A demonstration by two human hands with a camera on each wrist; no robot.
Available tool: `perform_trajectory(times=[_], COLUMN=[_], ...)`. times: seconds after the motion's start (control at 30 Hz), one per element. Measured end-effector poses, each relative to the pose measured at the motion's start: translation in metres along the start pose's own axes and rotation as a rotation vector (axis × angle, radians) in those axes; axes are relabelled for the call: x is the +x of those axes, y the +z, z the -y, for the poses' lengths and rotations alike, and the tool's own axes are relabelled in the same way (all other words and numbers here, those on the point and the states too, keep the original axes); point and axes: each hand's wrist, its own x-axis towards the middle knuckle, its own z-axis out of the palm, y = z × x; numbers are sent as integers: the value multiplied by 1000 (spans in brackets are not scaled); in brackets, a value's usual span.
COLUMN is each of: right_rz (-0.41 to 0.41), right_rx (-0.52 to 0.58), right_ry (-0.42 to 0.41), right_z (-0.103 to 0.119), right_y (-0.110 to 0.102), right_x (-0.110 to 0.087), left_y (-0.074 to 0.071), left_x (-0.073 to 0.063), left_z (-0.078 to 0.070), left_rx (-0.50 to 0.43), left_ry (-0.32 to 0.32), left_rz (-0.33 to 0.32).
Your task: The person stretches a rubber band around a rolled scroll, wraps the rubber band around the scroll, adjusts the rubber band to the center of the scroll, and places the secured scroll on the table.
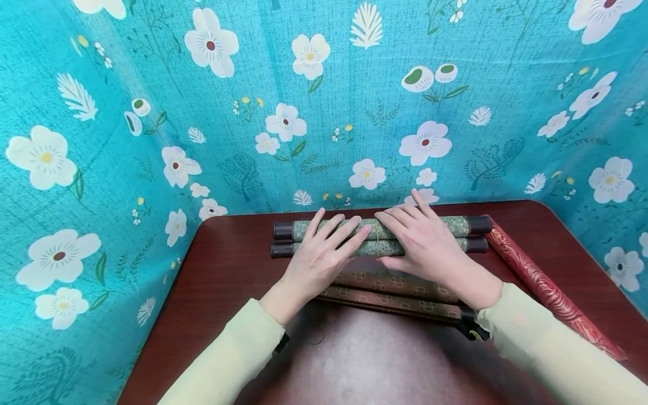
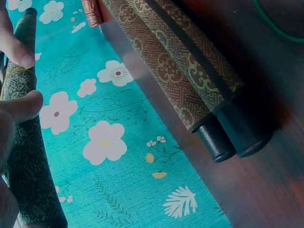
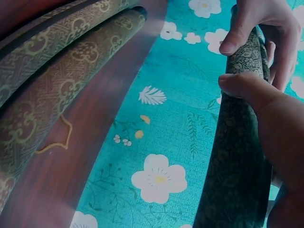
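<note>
A green patterned hanging scroll [image 1: 458, 226], its two rolls side by side with dark end knobs, lies across both hands near the back edge of the table. My left hand [image 1: 324, 247] holds it left of the middle, fingers spread over the top. To the right of the middle, my right hand [image 1: 425, 239] grips it from above. Both thumbs press its near side in the right wrist view, the left thumb [image 3: 230, 45] beyond the right thumb [image 3: 237, 85]. A thin yellowish cord [image 1: 377, 232] crosses the rolls between the hands.
A brown patterned scroll [image 1: 405, 284], also two rolls with dark knobs, lies on the table [image 1: 223, 270] nearer me, partly under my wrists. A loose yellow cord [image 3: 69, 135] is beside it. At right lies a red scroll [image 1: 547, 287]. A blue floral curtain [image 1: 314, 112] hangs behind.
</note>
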Motion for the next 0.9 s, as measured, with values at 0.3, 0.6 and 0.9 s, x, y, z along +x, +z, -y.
perform_trajectory(times=[0.3, 0.6, 0.9], right_rz=[-8, -11, 11], right_rx=[8, 22, 45], right_ry=[-12, -5, -17], right_z=[3, 4, 8], right_y=[7, 8, 11], right_x=[3, 4, 9], left_y=[2, 4, 5], left_x=[-3, -4, -6], left_z=[-1, -3, -5], left_rx=[10, 39, 34], left_ry=[6, 11, 5], left_rz=[-2, -10, 20])
